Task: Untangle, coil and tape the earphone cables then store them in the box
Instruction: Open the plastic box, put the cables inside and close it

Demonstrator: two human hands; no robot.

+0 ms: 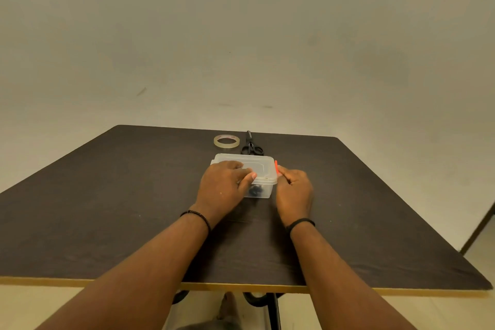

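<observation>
A clear plastic box [261,166] with its lid on sits in the middle of the dark table [107,195]. Dark earphone cables [255,190] show through its front wall. My left hand [226,186] lies on the lid's left part, fingers flat and thumb along the front rim. My right hand [293,190] is at the box's right end and pinches the orange clip [276,167] there between thumb and fingers.
A roll of clear tape [226,141] lies beyond the box, with black scissors [251,144] just right of it. The table's near edge has a yellow band [80,282]. A plain wall rises behind the table.
</observation>
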